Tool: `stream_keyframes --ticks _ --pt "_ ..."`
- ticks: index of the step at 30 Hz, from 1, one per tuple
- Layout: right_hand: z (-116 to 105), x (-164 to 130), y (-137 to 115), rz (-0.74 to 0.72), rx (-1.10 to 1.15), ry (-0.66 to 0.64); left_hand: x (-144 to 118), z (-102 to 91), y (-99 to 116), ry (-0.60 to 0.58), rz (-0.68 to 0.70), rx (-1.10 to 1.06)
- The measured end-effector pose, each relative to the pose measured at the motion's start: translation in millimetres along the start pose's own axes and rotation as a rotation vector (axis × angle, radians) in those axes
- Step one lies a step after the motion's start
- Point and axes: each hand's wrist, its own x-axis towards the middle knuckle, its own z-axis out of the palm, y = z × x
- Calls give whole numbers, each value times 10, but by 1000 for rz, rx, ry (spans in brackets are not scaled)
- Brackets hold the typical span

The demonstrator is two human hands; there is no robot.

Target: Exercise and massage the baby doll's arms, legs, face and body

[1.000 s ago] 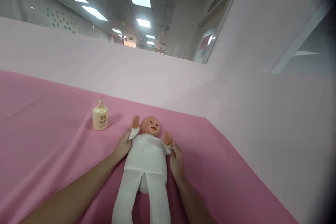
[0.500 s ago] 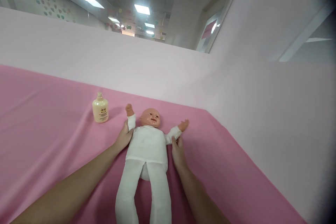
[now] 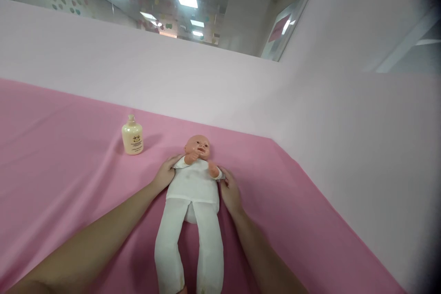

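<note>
The doll (image 3: 193, 183) lies face up on the pink cloth (image 3: 62, 165), arms folded over its chest. The left hand (image 3: 166, 174) and right hand (image 3: 230, 194) each clasp an upper arm. A bottle (image 3: 132, 136) stands nearby.

The room is bright. Light comes from white ceiling lamps (image 3: 187, 0) high up, and they glow so hard they look washed out. The bottle (image 3: 132, 135) throws a soft shadow to its right on the pink cloth (image 3: 69, 165). The right edge goes dark. Straight lines bend near the sides. Everything looks a little soft.
</note>
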Motion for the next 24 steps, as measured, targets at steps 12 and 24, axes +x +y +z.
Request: stream_keyframes --ticks 12,24 --pt "-38 -15 -62 251 89 118 10 -42 56 202 -198 -15" --pt "-40 -42 -224 125 99 -3 -30 -61 65 141 39 57"
